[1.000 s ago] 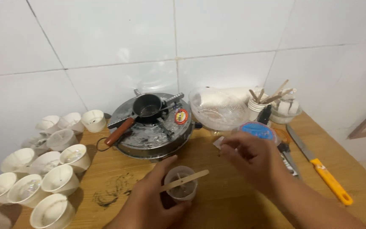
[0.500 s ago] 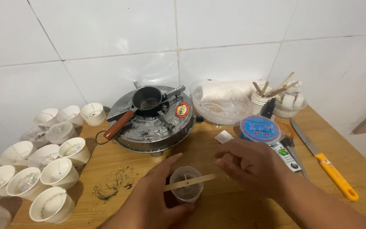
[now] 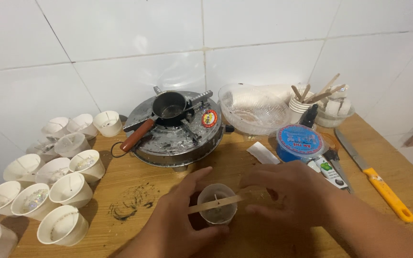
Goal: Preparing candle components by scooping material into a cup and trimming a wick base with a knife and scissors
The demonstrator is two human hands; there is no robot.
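Blue round tin [image 3: 300, 142] beside right hand [image 3: 290, 191]

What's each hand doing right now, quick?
Left hand: closed around the small clear cup.
Right hand: fingers pinching the end of the wooden stick laid across the cup's rim.

- Bare table [image 3: 135, 179] lies open left of the left hand [image 3: 178, 224], up to the stained patch.
- White cups [image 3: 68, 188] crowd the far left edge.
- The round stove [image 3: 175, 138] blocks the way ahead.
- The blue tub [image 3: 299, 142] and knife [image 3: 376, 177] hem the right hand [image 3: 288, 191].
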